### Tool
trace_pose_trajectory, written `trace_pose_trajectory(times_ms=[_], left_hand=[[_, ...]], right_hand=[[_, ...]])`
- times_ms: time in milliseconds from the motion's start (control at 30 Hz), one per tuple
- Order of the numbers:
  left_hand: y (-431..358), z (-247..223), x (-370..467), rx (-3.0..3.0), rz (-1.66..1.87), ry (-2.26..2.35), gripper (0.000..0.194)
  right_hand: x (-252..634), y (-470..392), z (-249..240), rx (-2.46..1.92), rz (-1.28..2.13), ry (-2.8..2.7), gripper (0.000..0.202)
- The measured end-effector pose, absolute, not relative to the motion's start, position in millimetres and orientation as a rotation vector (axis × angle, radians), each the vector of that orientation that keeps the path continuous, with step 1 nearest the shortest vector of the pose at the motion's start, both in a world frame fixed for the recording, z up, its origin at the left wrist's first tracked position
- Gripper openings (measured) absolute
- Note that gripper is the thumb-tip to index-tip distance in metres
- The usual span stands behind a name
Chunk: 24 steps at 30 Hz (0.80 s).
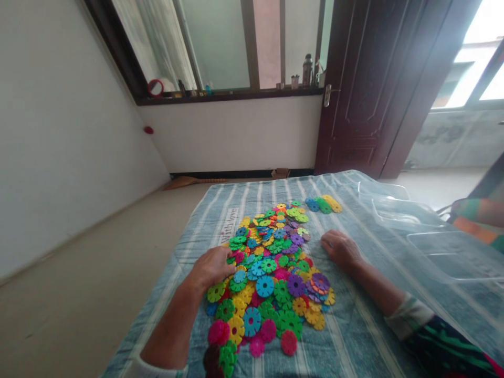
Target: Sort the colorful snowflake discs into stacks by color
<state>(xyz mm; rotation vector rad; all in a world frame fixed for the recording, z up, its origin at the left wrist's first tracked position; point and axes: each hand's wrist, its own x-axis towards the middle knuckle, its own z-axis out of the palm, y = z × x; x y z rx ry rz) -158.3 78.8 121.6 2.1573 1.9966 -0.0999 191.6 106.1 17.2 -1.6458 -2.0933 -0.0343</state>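
A heap of colourful notched plastic discs (264,286) lies spread along the middle of the striped cloth. At the heap's left edge is my left hand (212,266), its fingers bent and closed against the discs by a pink disc (239,257). What those fingertips hold, if anything, is hidden. To the right of the heap, my right hand (340,249) rests on the cloth with fingers curled together and no disc showing in it. Beyond it lie short overlapping rows of blue discs (312,204), green discs (323,205) and yellow discs (333,203).
Clear plastic trays (417,236) stand on the right of the striped cloth (366,210). Beside them at the right edge is an orange and green patterned cloth (478,215). Past the far edge are a brown door (366,79) and a windowsill (244,96) with small items.
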Motion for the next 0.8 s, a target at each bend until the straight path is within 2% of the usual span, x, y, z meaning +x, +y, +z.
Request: trace_pose_trajectory(times_ms=[100,300,400,467,600,700,800], left_hand=[[77,126,-156,2.231,-0.192,1.993,0.015],[73,136,-158,2.291,-0.191,2.030,0.025],[71,142,-153,2.288,-0.154,2.061,0.023],[68,145,-147,2.292,-0.030,2.038,0.017],[62,145,-129,2.261,0.499,1.865,0.017],[58,138,-113,2.172,0.759,1.615,0.024],[56,130,-99,2.131,0.863,1.481,0.026]], right_hand=[[192,106,18,-1.636,-0.034,-2.097,0.025],[191,105,20,-1.616,-0.052,-2.093,0.025],[187,102,22,-1.570,-0.048,-2.071,0.026],[180,98,28,-1.507,-0.024,-2.031,0.026],[150,81,50,-1.243,0.152,-1.927,0.021],[122,70,69,-1.059,0.422,-1.882,0.016],[103,68,78,-1.023,0.789,-1.771,0.015]])
